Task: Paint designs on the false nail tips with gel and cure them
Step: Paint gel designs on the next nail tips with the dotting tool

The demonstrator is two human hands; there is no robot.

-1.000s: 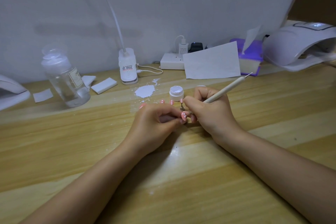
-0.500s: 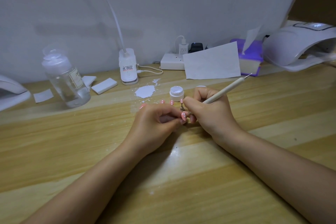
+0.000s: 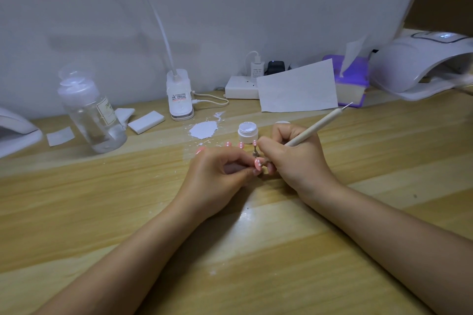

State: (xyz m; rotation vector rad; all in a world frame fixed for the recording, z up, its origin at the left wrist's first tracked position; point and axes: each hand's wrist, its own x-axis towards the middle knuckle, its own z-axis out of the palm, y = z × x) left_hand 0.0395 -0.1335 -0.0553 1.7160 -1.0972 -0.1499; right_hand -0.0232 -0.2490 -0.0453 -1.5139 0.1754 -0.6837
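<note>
While pinched, nail tip (image 3: 259, 162) mid-grip.

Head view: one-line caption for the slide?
Left hand holds a pink nail tip while right hand dots it with a dotting pen beside a gel pot.

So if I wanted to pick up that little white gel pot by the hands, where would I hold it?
Probably by the round side wall of the little white gel pot, thumb and finger on opposite sides, coming from above and behind. It stands upright and looks open on top, so keep off the top; the right hand crowds its near side.
</note>
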